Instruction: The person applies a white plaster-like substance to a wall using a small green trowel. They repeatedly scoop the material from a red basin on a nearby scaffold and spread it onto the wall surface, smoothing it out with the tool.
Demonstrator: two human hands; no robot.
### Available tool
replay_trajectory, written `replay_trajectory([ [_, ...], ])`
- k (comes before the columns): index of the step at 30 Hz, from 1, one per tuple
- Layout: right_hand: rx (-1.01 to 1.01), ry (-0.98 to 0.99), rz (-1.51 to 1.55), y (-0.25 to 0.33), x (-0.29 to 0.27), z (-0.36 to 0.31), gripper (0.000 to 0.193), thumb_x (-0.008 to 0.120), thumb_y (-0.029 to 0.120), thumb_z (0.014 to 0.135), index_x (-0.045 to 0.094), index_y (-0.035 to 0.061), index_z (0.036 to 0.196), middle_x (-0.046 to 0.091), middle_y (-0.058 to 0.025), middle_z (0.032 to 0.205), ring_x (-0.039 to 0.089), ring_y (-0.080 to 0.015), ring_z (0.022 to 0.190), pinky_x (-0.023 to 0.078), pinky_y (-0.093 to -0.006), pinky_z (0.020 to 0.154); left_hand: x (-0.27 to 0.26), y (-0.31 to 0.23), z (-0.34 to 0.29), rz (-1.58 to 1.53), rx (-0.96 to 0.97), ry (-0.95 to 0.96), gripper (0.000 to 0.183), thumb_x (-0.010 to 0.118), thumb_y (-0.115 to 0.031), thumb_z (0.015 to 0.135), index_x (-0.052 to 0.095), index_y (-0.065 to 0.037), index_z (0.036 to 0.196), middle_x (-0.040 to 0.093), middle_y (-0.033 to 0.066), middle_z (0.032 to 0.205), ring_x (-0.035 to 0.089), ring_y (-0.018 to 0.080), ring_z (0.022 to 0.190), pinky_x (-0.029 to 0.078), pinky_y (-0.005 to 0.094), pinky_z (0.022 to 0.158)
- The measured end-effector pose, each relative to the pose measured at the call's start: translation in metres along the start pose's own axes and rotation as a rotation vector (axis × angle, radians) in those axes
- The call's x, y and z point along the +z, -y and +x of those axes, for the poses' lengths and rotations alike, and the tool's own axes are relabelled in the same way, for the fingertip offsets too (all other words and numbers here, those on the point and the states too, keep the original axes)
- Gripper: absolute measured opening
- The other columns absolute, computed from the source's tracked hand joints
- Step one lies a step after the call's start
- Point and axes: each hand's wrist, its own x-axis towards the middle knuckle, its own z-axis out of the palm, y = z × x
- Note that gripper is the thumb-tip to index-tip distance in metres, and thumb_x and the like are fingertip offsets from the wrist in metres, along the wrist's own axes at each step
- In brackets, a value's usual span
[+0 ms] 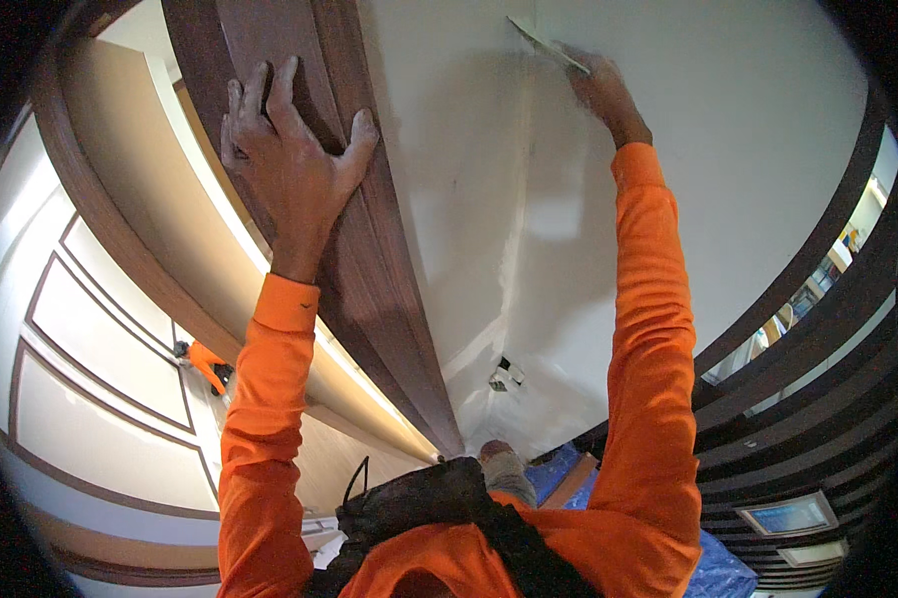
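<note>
our right hand (pixel 603 95) is closed on a scraper (pixel 544 44), with its fingers curled round the near end and partly hidden from us. the thin blade sticks out to the upper left of that grip, over the pale wall (pixel 738 169) and across the line of a whitish seam (pixel 514 239). we cannot tell whether its edge is touching.

well to the left of that grip, our left hand (pixel 295 164) is spread wide, fingers apart and thumb out, laid against the dark wood frame (pixel 379 259) and holding nothing. both wrists come out of orange sleeves (pixel 653 299), and we see powdery dust on the left fingers.

below the right grip the seam runs down the wall toward a small dark-and-white fitting (pixel 507 375), too small for us to make out. below both hands is our black bag (pixel 409 508). further down from the right hand lies a blue sheet (pixel 723 568).

to the right of the right grip, past the wall, we see dark slats (pixel 828 414). far beyond the left hand, to its lower left, are white panels (pixel 100 339) with dark trim, and near them a person (pixel 207 361) in orange.
</note>
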Motion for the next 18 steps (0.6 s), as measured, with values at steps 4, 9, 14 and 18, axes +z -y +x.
replay_trajectory([
  [4, 0.138, 0.101, 0.046, -0.002, 0.017, -0.039, 0.042, 0.054, 0.009, 0.087, 0.061, 0.0116, 0.129, 0.067, -0.0215, 0.113, 0.063, -0.0405, 0.105, 0.048, -0.0489, 0.094, -0.002, 0.002, 0.001, 0.005, -0.001, -0.009, 0.08, 0.074, -0.05, 0.073, 0.045, -0.015, 0.139, 0.042, 0.0148, 0.138, 0.034, 0.0385, 0.135, 0.024, 0.0577, 0.106],
  [9, 0.345, 0.189, 0.168, -0.01, 0.023, -0.071, 0.041, 0.057, 0.01, 0.089, 0.061, 0.0055, 0.129, 0.068, -0.0227, 0.105, 0.064, -0.0414, 0.096, 0.051, -0.0464, 0.082, -0.002, 0.004, 0.002, -0.014, -0.048, 0.027, 0.079, 0.072, -0.053, 0.075, 0.046, -0.015, 0.139, 0.042, 0.0134, 0.139, 0.031, 0.0375, 0.138, 0.024, 0.0578, 0.108],
  [14, 0.317, -0.105, 0.218, 0.029, 0.028, -0.057, 0.036, 0.057, 0.024, 0.092, 0.062, 0.0002, 0.119, 0.068, -0.0236, 0.097, 0.066, -0.039, 0.085, 0.051, -0.0488, 0.077, -0.002, 0.01, -0.004, 0.015, -0.053, 0.009, 0.079, 0.071, -0.054, 0.076, 0.045, -0.015, 0.14, 0.04, 0.0128, 0.141, 0.03, 0.0348, 0.139, 0.022, 0.0579, 0.11],
  [18, 0.182, -0.17, -0.188, 0.035, 0.036, -0.017, 0.032, 0.057, 0.029, 0.092, 0.065, 0.0026, 0.107, 0.069, -0.0213, 0.094, 0.066, -0.0367, 0.082, 0.05, -0.0511, 0.073, 0.006, 0.006, -0.007, 0.0, -0.07, 0.044, 0.081, 0.071, -0.054, 0.076, 0.043, -0.015, 0.141, 0.039, 0.0128, 0.143, 0.03, 0.0346, 0.139, 0.022, 0.0568, 0.111],
])
